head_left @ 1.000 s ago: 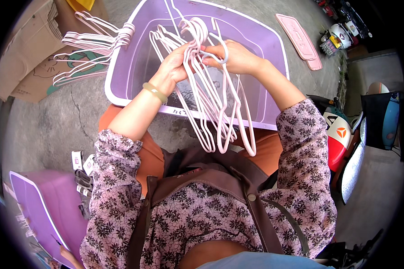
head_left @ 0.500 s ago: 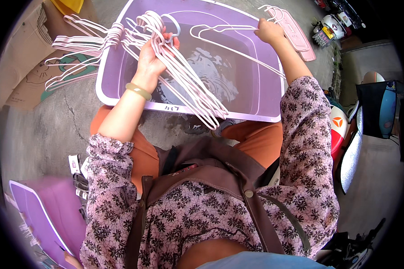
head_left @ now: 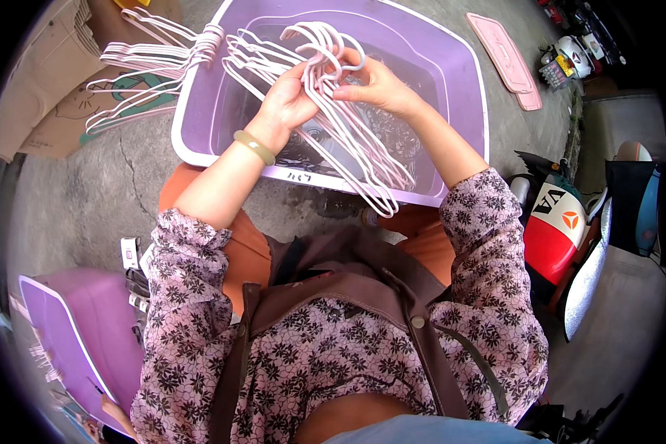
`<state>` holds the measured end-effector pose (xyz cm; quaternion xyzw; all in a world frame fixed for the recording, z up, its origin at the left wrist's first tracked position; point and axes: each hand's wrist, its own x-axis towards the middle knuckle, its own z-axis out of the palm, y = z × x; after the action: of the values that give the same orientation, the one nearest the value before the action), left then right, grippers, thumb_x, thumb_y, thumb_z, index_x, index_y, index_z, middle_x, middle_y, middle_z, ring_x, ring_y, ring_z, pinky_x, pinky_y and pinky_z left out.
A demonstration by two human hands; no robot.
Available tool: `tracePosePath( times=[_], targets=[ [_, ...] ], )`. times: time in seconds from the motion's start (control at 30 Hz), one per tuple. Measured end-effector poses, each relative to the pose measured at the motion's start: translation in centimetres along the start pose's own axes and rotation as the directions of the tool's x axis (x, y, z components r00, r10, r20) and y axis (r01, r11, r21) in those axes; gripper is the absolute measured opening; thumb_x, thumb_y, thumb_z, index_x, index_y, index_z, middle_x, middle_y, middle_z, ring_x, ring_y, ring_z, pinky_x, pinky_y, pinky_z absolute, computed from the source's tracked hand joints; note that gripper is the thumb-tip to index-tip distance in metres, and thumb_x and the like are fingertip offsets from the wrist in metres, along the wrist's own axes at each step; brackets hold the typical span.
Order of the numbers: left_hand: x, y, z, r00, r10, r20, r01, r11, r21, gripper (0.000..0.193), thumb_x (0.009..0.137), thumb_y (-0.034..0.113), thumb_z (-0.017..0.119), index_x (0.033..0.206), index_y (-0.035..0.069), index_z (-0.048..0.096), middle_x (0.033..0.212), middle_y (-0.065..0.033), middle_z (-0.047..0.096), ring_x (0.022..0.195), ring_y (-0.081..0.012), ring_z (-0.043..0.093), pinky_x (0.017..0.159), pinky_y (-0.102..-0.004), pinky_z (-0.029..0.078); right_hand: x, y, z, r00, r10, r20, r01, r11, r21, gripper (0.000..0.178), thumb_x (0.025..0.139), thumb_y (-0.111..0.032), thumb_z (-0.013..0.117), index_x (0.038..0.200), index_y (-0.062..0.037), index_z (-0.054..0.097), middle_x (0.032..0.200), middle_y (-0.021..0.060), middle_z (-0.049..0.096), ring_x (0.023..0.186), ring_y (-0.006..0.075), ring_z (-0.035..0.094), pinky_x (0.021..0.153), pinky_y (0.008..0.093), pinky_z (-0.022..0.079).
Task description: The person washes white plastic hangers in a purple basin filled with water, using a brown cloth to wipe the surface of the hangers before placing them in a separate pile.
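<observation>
My left hand [head_left: 291,102] is closed around a bunch of pale pink clothes hangers [head_left: 364,164], just below their hooks. Against the same hooks, my right hand [head_left: 379,87] has its fingers curled, with the thumb pressed on the hangers. The bunch slants over a purple tub [head_left: 462,81] of water, its lower ends crossing the near white rim. One bluish hook stands out among the pink ones. Behind my left hand, more pink hangers [head_left: 250,61] lie across the tub's left part. Another cluster of hangers [head_left: 144,63] hangs outward over the left rim.
A pink lid-like panel [head_left: 505,63] lies on concrete beyond the tub's right side. Cardboard boxes [head_left: 48,81] stand at left. At lower left is another purple tub [head_left: 89,325], with another person's hand [head_left: 117,411] beside it. A red-and-white object [head_left: 555,229] stands right.
My right hand has come left from the tub's far right side to the bunch, bringing the hangers it held. The bunch has shifted slightly right.
</observation>
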<state>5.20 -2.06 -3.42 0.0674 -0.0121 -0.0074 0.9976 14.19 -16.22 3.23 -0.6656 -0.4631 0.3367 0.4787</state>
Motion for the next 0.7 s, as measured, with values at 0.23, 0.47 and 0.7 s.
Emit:
tracePosePath(
  times=[0.23, 0.47, 0.7],
  targets=[
    [-0.3, -1.8, 0.6, 0.977, -0.211, -0.002, 0.202, 0.933, 0.296, 0.041, 0.093, 0.038, 0.036, 0.113, 0.004, 0.050, 0.101, -0.0140, 0.059, 0.094, -0.0272, 0.059, 0.078, -0.0477, 0.049, 0.9, -2.7, -0.6, 0.986, 0.151, 0.076, -0.156, 0.986, 0.059, 0.031, 0.076, -0.015, 0.069, 0.104, -0.0034, 0.064, 0.110, 0.0090, 0.058, 0.100, 0.0162, 0.054, 0.090, 0.0296, 0.041],
    [-0.1, -1.6, 1.6, 0.975, -0.188, 0.114, 0.172, 0.976, 0.135, 0.044, 0.093, 0.033, 0.031, 0.117, 0.000, 0.047, 0.109, -0.0204, 0.055, 0.103, -0.0336, 0.054, 0.089, -0.0479, 0.042, 0.3, -2.9, -1.9, 1.000, 0.009, 0.012, -0.009, 1.000, -0.001, 0.034, 0.081, -0.018, 0.063, 0.112, -0.0046, 0.059, 0.103, 0.0040, 0.064, 0.083, 0.0088, 0.059, 0.071, 0.0238, 0.048],
    [0.2, -0.9, 1.2, 0.987, -0.139, 0.081, 0.141, 0.990, -0.014, 0.038, 0.093, 0.019, 0.030, 0.114, -0.008, 0.046, 0.109, -0.0236, 0.053, 0.107, -0.0360, 0.050, 0.095, -0.0493, 0.038, -0.4, -4.6, -1.4, 0.971, -0.162, -0.176, 0.131, 0.976, -0.174, 0.018, 0.083, -0.020, 0.063, 0.086, -0.0022, 0.065, 0.073, -0.0003, 0.062, 0.065, 0.0047, 0.054, 0.055, 0.0206, 0.044]
  ],
)
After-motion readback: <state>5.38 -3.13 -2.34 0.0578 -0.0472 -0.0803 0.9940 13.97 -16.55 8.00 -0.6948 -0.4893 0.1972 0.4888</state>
